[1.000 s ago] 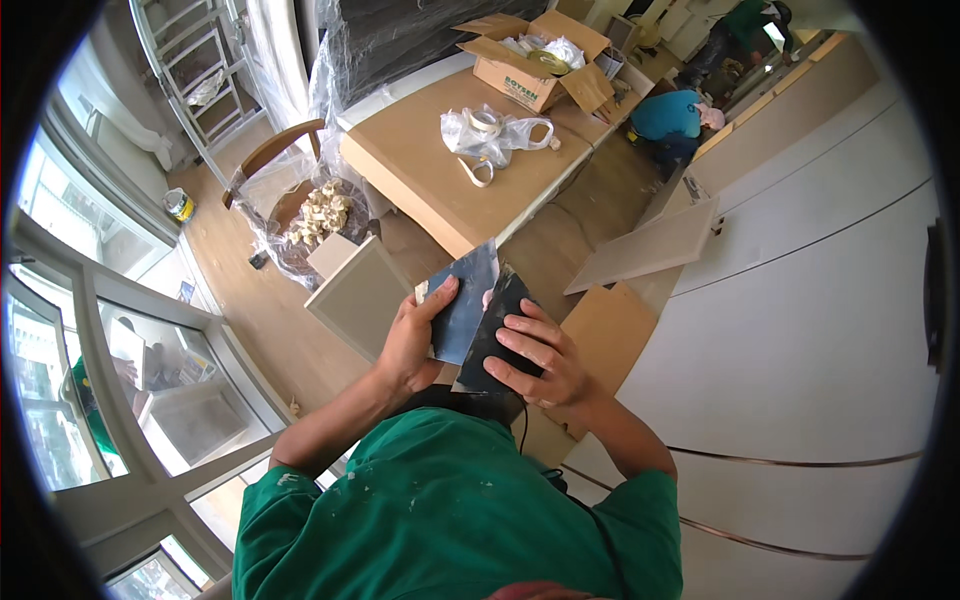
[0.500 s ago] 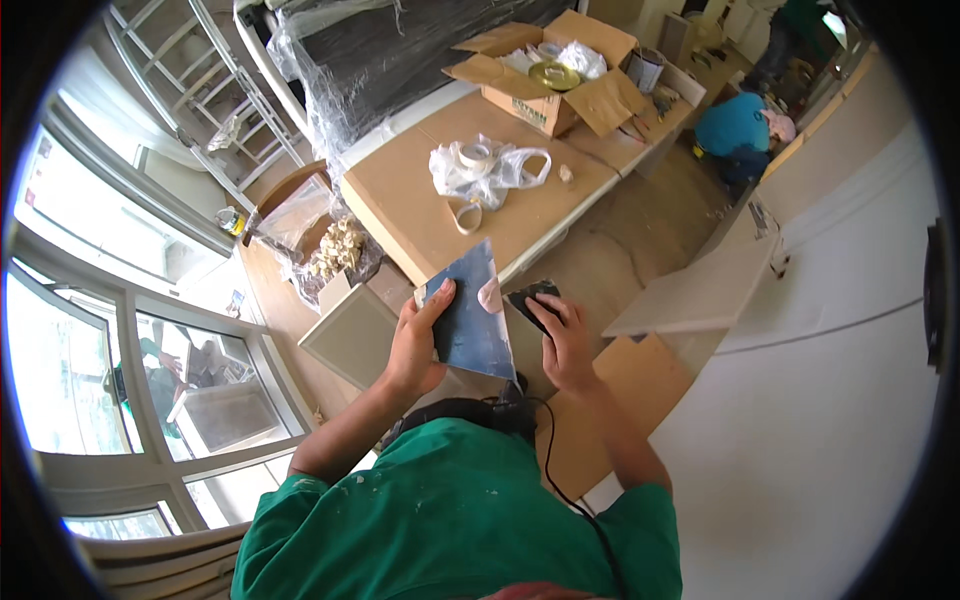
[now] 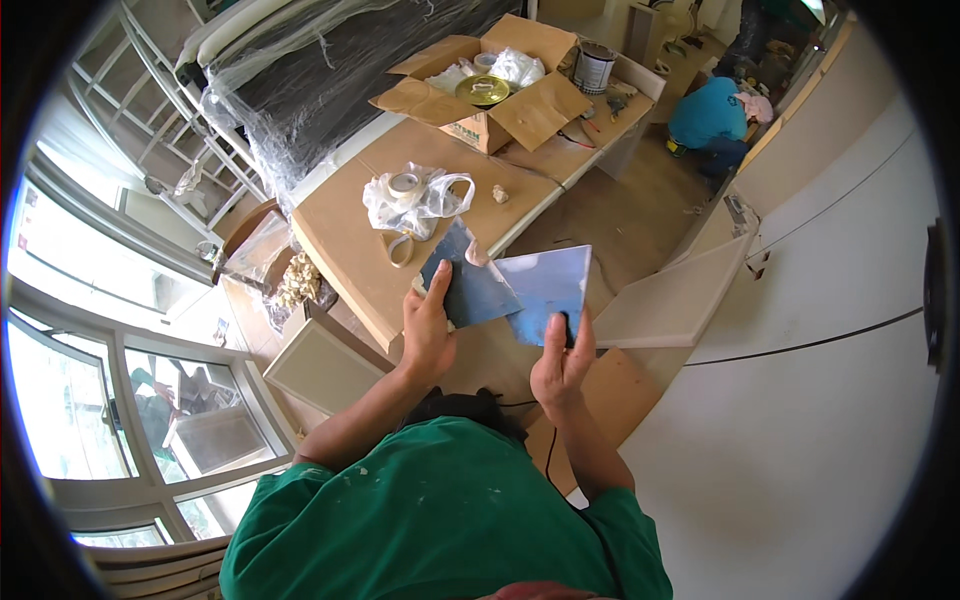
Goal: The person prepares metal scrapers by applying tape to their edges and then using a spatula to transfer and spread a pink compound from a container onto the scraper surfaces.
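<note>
1. The left hand is closed around the edge of a dark blue-grey, flat, thin plate with straight sides. Its thumb presses on the top face.
2. A soft, smooth blob of pale pink paste sticks to that plate, past the left thumb and near its far edge.
3. The right hand grips the near end of a shiny blue, flat plate with square corners, with its thumb on the face. This plate is pale at the far end and deeper blue, with smears, near the thumb.
4. The 2 plates are in front of the chest, between the 2 hands. Their edges cross in this view, but I cannot tell if they touch.
5. Past the left hand is a long table with a flat brown top. On it sit a thin, crinkly white plastic bag and a round cream tape ring.
6. Farther past both hands is an open brown cardboard box with bent flaps. A shiny gold round lid shows inside.
7. To the left of the left hand leans a pale, flat panel with a raised rim.
8. To the right of the right hand is a smooth, pale, flat board. Nearer and lower lies a brown cardboard sheet.
</note>
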`<action>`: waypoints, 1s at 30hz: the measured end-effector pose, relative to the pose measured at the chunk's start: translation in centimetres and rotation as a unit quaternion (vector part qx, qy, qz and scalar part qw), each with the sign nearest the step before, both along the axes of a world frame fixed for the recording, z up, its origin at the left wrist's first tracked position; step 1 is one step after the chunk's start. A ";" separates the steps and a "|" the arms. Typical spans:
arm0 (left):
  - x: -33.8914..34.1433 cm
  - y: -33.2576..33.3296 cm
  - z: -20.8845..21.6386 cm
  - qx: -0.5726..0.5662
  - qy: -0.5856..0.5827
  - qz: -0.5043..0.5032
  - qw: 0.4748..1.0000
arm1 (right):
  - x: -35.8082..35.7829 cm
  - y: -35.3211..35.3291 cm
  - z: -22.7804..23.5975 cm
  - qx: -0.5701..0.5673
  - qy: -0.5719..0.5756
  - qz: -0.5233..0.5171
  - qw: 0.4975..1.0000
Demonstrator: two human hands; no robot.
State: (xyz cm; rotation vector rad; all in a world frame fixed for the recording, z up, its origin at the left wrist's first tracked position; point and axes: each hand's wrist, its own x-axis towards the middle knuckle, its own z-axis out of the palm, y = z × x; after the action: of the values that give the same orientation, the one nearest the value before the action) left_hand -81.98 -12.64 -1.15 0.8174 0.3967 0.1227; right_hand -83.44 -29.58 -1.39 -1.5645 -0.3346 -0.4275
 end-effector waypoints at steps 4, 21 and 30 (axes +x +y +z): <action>3.2 -2.2 -0.4 0.052 0.012 -0.042 0.998 | 2.5 -1.3 0.3 -0.054 -0.021 0.017 0.998; 24.8 1.3 -5.5 -0.151 0.045 -0.039 0.987 | 26.7 -10.1 -4.8 0.333 0.280 -0.010 0.900; 34.9 3.0 -3.5 -0.123 0.043 0.070 0.989 | 39.9 -15.9 -9.5 0.318 0.333 -0.006 0.888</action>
State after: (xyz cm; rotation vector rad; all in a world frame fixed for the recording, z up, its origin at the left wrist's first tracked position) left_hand -47.09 -9.66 -4.60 0.5519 0.5397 0.1659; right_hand -43.54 -45.49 -10.85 -0.9754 0.3297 0.0242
